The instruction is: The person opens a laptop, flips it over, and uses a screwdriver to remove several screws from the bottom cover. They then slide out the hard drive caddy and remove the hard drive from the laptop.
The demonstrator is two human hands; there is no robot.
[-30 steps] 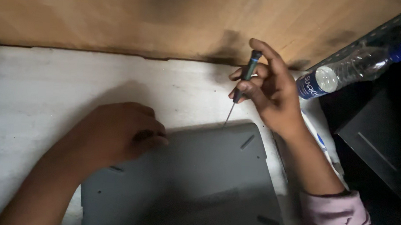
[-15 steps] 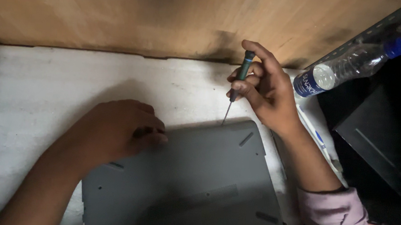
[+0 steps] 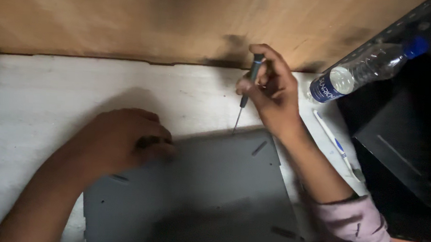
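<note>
Head view: a grey laptop base lies underside up on the white desk, near the wooden wall. The left hand rests flat on its upper left corner, fingers curled together against the panel. The right hand has its fingers pinching a small screwdriver, upright, tip at the base's top edge. A plastic water bottle and a pen lie to the right.

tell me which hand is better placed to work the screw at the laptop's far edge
Right, probably. The right hand already grips the screwdriver, tip at the far edge of the grey laptop base. The left hand rests flat on the base, steadying it.
</note>
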